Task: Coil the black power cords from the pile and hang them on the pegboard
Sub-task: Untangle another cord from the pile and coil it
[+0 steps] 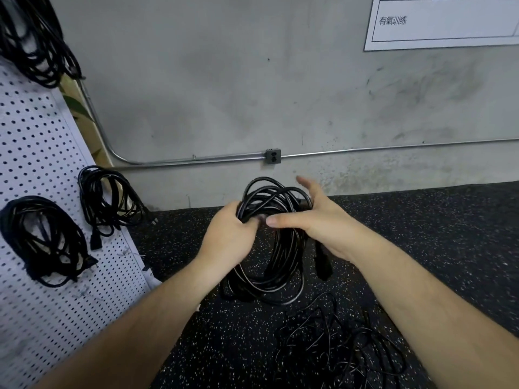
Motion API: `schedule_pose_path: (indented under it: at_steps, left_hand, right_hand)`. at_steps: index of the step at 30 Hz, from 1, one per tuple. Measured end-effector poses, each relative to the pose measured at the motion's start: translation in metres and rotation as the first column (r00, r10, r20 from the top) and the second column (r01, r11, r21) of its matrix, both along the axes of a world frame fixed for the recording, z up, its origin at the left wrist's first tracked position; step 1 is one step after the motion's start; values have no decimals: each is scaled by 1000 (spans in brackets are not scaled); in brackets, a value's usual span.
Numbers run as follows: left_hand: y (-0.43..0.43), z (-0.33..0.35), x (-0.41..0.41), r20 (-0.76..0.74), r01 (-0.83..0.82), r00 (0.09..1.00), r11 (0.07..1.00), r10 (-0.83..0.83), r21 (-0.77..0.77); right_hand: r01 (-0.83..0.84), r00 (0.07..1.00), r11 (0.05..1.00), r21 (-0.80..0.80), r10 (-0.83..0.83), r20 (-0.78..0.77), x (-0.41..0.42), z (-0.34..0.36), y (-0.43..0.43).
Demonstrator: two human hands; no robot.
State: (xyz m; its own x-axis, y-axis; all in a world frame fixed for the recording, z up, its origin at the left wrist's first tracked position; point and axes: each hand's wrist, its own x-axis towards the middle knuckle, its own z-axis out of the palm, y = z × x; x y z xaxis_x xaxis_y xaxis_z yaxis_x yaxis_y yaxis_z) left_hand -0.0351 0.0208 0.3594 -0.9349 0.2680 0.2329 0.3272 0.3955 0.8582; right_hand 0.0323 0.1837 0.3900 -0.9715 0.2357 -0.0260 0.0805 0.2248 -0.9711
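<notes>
I think the coiling step is nearly done. My left hand (227, 234) grips the coiled cord (280, 248) at centre, and my right hand (314, 217) is spread against its loops. Next I should hang it on a free peg of the pegboard (42, 130) at nine o'clock. The pile (337, 346) lies at five o'clock.

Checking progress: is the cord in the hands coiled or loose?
Coiled: the cord hangs in gathered loops gripped by the left hand; the right hand lies open alongside.
</notes>
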Motion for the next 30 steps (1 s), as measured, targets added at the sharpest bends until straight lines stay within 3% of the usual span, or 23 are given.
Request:
schedule_pose_path:
  at_steps: [5, 7, 9, 11, 13, 14, 15, 16, 18, 20, 21, 23, 25, 30]
  left_hand:
    - [-2, 0, -4, 100, -51, 995, 970, 28, 238]
    - [-6, -1, -8, 82, -51, 996, 983, 37, 174]
    - [-11, 0, -10, -8, -35, 999, 999, 35, 7]
    - [-13, -1, -10, -114, -25, 994, 985, 5, -172]
    - [-12, -5, -7, -185, -2, 981, 948, -60, -318]
    - [-10, -6, -3, -192, 22, 976, 928, -100, -372]
    - [-10, -7, 0, -186, 52, 973, 917, -135, -395]
    - [-10, -9, 3, -184, 76, 971, 925, -153, -373]
    - [-13, -11, 3, -176, 75, 977, 967, -120, -243]
    - [-17, -7, 1, -147, 10, 989, 994, -26, -110]
    - [-20, -4, 1, -126, -20, 992, 999, 14, -45]
    - [-26, 1, 0, -12, -28, 999, 990, 30, 137]
    - [-34, 2, -1, 109, -35, 994, 964, 7, 264]
    - [-55, -12, -17, 201, -142, 976, 949, 87, 281]
  right_hand:
    - [-14, 990, 993, 116, 31, -141, -2, -23, -19]
    - [-13, 996, 984, 180, 29, -85, -4, -28, -21]
    - [21, 999, 958, 287, -6, -53, -5, -25, -13]
    - [89, 986, 823, 562, 7, -166, -3, -19, -6]
    - [132, 954, 538, 832, 158, -254, -4, -16, -13]
    - [133, 940, 436, 890, 230, -253, -7, -17, -18]
    - [112, 933, 405, 908, 271, -236, -11, -21, -23]
    - [73, 936, 450, 890, 278, -217, -16, -27, -25]
    - [-4, 965, 713, 701, 186, -184, -25, -32, -26]
    - [-38, 988, 951, 308, 82, -133, -31, -35, -23]
    - [-70, 992, 991, 116, 81, -99, -33, -37, -25]
    - [-181, 983, 968, -175, 172, -68, -34, -42, -34]
    - [-246, 969, 901, -357, 240, -63, -36, -50, -48]
    - [-247, 969, 854, -458, 225, -104, -49, -50, -79]
